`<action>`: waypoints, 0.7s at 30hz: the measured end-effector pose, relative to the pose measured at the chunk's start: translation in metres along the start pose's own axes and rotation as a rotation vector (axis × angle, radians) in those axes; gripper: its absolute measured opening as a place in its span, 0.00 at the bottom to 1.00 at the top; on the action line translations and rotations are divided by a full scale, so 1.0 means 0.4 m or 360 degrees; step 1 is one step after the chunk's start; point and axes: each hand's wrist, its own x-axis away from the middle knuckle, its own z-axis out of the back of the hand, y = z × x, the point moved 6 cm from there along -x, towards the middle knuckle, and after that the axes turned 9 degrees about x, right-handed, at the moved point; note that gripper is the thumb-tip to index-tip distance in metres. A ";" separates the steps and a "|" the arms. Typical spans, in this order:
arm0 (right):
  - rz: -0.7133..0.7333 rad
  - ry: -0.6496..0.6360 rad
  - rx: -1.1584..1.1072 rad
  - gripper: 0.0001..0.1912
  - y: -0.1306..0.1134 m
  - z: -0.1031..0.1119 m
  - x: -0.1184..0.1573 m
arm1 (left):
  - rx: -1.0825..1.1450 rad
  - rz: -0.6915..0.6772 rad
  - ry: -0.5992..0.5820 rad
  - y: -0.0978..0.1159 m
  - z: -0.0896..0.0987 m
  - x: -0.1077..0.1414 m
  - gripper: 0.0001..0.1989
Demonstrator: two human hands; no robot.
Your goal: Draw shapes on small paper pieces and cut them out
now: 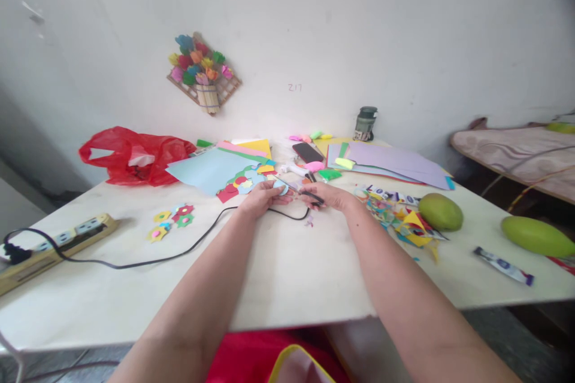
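Between the fingers of my left hand [264,197] is a small light blue paper piece [281,187]. My right hand [324,196] grips a pair of scissors with black handles [313,197], its blades pointing left toward the paper. Whether the blades touch the paper I cannot tell. Just beyond my left hand lie cut paper shapes [241,182] in red, yellow, green and blue. A white glue gun [293,169] lies beyond the hands, and its black cord [197,245] seems to run left across the table.
Paper flowers [184,215] and a power strip [58,251] lie at left, near a red plastic bag [135,155]. Coloured sheets [386,161], paper scraps [399,224], a green mango-like fruit [440,212] and a tube [503,266] lie at right. A phone [308,152] and jar [365,124] stand farther back.
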 end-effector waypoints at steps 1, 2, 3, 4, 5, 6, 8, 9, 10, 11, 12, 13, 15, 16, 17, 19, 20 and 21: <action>0.0005 -0.0005 -0.0018 0.12 -0.001 -0.001 -0.001 | 0.0002 0.0008 0.0003 0.000 0.000 0.000 0.09; 0.0004 -0.0008 -0.0031 0.13 -0.002 -0.002 -0.001 | 0.0003 0.0017 0.0006 -0.001 0.000 0.001 0.09; -0.0007 -0.0002 -0.0036 0.13 -0.002 -0.003 0.000 | 0.0005 0.0026 0.0008 -0.002 0.001 0.001 0.09; -0.0028 0.0013 -0.0030 0.13 -0.002 -0.002 0.000 | 0.0007 0.0033 0.0010 -0.002 0.001 0.001 0.08; -0.0052 0.0034 -0.0019 0.12 -0.002 -0.002 0.001 | 0.0009 0.0037 0.0011 -0.003 0.001 0.001 0.08; -0.0074 0.0057 -0.0004 0.11 -0.003 -0.001 0.003 | 0.0011 0.0038 0.0012 -0.003 0.002 0.002 0.08; -0.0093 0.0080 0.0016 0.10 -0.008 -0.003 0.007 | 0.0014 0.0041 0.0016 -0.003 0.003 0.002 0.09; -0.0092 0.0084 0.0023 0.10 -0.012 -0.004 0.009 | 0.0014 0.0042 0.0018 -0.003 0.003 0.002 0.09; -0.0086 0.0087 0.0030 0.09 -0.016 -0.005 0.010 | 0.0014 0.0043 0.0020 -0.003 0.003 0.003 0.09; -0.0083 0.0092 0.0040 0.09 -0.018 -0.005 0.011 | 0.0013 0.0044 0.0020 -0.003 0.003 0.003 0.09; -0.0084 0.0098 0.0056 0.08 -0.018 -0.005 0.011 | 0.0012 0.0046 0.0019 -0.003 0.002 0.003 0.09; -0.0083 0.0107 0.0071 0.08 -0.017 -0.004 0.011 | 0.0010 0.0048 0.0020 -0.003 0.002 0.004 0.09; -0.0084 0.0115 0.0089 0.08 -0.012 -0.002 0.010 | 0.0004 0.0056 0.0026 -0.002 0.001 0.004 0.09; -0.0082 0.0116 0.0090 0.09 -0.009 -0.001 0.009 | 0.0003 0.0059 0.0030 -0.002 0.001 0.005 0.09; -0.0078 0.0115 0.0086 0.10 -0.006 0.000 0.008 | 0.0004 0.0061 0.0032 -0.001 0.000 0.005 0.08; -0.0076 0.0110 0.0068 0.10 -0.004 0.000 0.008 | 0.0008 0.0063 0.0032 -0.001 0.000 0.005 0.08; -0.0081 0.0108 0.0055 0.10 -0.003 0.000 0.009 | 0.0009 0.0065 0.0031 -0.001 0.000 0.005 0.08; -0.0088 0.0107 0.0038 0.11 -0.004 -0.001 0.010 | 0.0009 0.0066 0.0032 -0.001 0.000 0.005 0.08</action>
